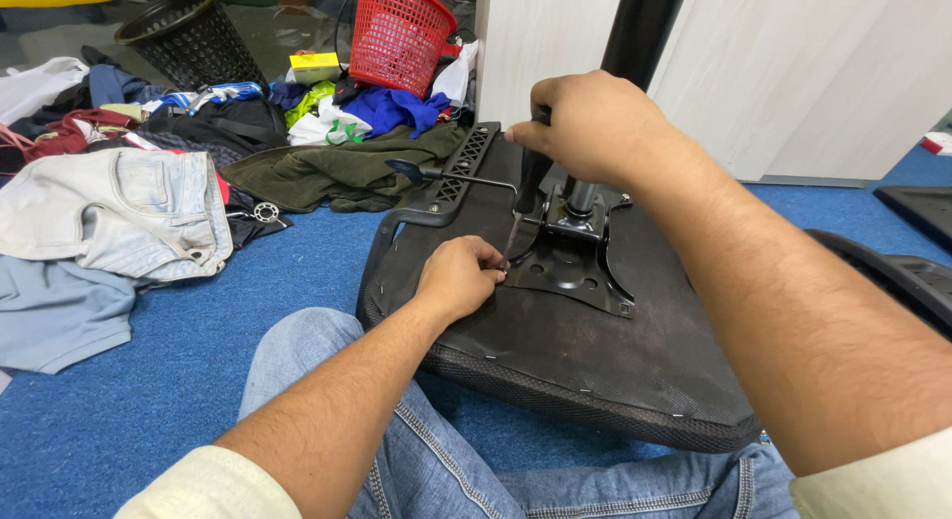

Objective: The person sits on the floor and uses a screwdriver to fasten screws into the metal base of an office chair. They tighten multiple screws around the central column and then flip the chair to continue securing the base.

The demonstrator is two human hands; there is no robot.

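Note:
An upturned black chair seat (585, 355) lies on my lap and the blue carpet, its black metal mounting plate (573, 271) facing up. My right hand (595, 122) is closed around the black handle of a screwdriver (526, 182), held upright with its tip down at the plate's left corner. My left hand (458, 276) rests on the seat underside, fingertips pinched at that same corner beside the screwdriver tip; what they pinch is too small to see. A black gas-lift column (643, 28) rises from the plate's middle.
A chair lever (446, 174) sticks out left of the plate. Clothes lie heaped on the carpet at left, including pale jeans (119, 212) and an olive garment (337, 167). A red basket (399, 33) and a black mesh bin (193, 33) stand behind. White panels (793, 73) stand at back right.

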